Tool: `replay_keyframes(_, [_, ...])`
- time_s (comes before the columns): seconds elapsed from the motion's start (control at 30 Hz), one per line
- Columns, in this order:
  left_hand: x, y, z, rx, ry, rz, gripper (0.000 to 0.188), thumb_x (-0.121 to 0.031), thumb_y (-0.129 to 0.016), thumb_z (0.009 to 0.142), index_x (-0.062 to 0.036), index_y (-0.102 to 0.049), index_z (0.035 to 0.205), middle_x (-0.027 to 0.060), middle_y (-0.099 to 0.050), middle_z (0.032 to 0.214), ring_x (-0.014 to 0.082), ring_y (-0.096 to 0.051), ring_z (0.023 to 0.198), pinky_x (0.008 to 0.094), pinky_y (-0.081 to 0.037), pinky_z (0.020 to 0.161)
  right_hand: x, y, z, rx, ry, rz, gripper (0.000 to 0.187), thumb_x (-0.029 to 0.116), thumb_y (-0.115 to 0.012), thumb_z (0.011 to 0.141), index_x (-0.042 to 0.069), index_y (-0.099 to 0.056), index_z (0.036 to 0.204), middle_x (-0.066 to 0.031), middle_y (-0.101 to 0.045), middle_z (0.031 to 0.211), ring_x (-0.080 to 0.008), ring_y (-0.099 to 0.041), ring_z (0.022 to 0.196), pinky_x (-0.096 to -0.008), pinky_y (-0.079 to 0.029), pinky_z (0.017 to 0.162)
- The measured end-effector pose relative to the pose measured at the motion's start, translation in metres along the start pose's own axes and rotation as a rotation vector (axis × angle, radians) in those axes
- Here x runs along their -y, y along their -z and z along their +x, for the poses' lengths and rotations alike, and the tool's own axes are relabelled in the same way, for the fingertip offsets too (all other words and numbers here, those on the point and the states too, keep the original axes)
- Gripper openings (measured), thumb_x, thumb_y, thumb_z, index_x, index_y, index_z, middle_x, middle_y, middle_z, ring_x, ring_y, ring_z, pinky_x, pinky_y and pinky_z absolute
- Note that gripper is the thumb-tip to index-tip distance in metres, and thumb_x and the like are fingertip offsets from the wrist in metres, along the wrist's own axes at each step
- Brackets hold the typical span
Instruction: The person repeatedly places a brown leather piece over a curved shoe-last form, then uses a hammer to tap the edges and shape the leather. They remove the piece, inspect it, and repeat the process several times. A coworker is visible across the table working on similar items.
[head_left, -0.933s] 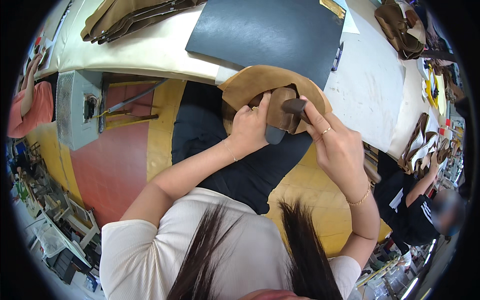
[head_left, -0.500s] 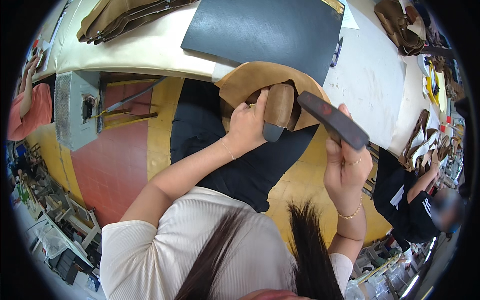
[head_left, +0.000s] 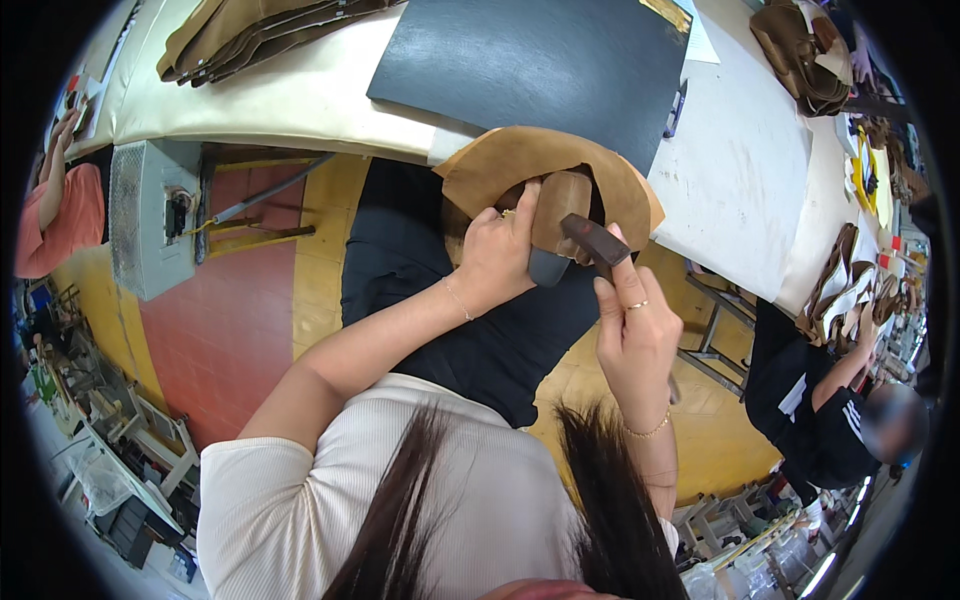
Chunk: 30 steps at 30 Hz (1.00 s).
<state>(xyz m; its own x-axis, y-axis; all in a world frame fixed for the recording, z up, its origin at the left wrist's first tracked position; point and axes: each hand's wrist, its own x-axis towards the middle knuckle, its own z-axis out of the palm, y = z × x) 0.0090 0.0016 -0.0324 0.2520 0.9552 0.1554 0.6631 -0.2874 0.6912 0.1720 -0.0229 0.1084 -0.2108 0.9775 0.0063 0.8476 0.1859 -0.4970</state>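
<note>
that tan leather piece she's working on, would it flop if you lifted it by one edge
Probably floppy: the tan leather piece curves and drapes around the block that the left hand steadies, so it bends easily. It looks thin, so likely light for its size. Its matte, suede-like face should grip rather than slip. The right hand holds a dark hammer.

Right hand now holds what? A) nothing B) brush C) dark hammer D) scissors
C: the right hand grips a dark hammer, its head at the tan leather piece that the left hand steadies.
</note>
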Motion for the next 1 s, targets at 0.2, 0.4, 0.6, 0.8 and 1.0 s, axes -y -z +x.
replay_keyframes(0.2, [0.001, -0.006, -0.002, -0.021, 0.006, 0.014, 0.104, -0.018, -0.081, 0.062, 0.0071, -0.025, 0.146, 0.0093, -0.06, 0.064, 0.0286, -0.062, 0.062, 0.036, -0.045, 0.07, -0.005, -0.024, -0.027, -0.31, -0.087, 0.267, 0.05, -0.001, -0.066, 0.088, 0.004, -0.056, 0.137, -0.0135, -0.066, 0.098, -0.024, -0.063, 0.071, -0.0296, -0.051, 0.064])
replay_keyframes(0.4, [0.006, -0.006, -0.004, -0.009, 0.011, 0.037, 0.101, -0.02, -0.08, 0.064, 0.0071, -0.026, 0.145, 0.0107, -0.06, 0.064, 0.0296, -0.063, 0.062, 0.0364, -0.045, 0.069, -0.001, -0.022, -0.018, -0.432, 0.052, 0.255, 0.05, 0.001, -0.067, 0.087, 0.002, -0.056, 0.136, -0.0087, -0.063, 0.086, -0.0244, -0.062, 0.068, -0.0297, -0.052, 0.06])
replay_keyframes(0.6, [0.001, -0.003, 0.0, -0.04, -0.003, -0.02, 0.093, -0.023, -0.081, 0.067, 0.0087, -0.032, 0.14, 0.0134, -0.065, 0.074, 0.0304, -0.063, 0.061, 0.0369, -0.049, 0.066, 0.001, -0.03, -0.014, -0.183, -0.019, 0.107, 0.054, -0.001, -0.066, 0.087, 0.009, -0.056, 0.139, -0.0081, -0.06, 0.082, -0.0249, -0.057, 0.062, -0.0342, -0.048, 0.056])
replay_keyframes(0.8, [0.002, -0.005, -0.002, -0.006, -0.008, 0.025, 0.101, -0.02, -0.08, 0.065, 0.0076, -0.025, 0.145, 0.0107, -0.061, 0.064, 0.0293, -0.064, 0.062, 0.0366, -0.046, 0.069, -0.001, -0.039, -0.031, -0.3, -0.047, 0.239, 0.05, -0.001, -0.067, 0.086, 0.003, -0.057, 0.136, -0.0092, -0.059, 0.082, -0.023, -0.055, 0.059, -0.032, -0.047, 0.055])
replay_keyframes(1.0, [0.003, -0.002, -0.003, -0.01, -0.007, 0.05, 0.105, -0.021, -0.082, 0.064, 0.0076, -0.023, 0.146, 0.0119, -0.06, 0.064, 0.0311, -0.063, 0.062, 0.0378, -0.046, 0.069, 0.004, -0.027, -0.035, -0.445, 0.023, 0.287, 0.051, -0.004, -0.067, 0.083, -0.002, -0.057, 0.133, -0.0135, -0.063, 0.087, -0.0243, -0.06, 0.061, -0.0317, -0.05, 0.057])
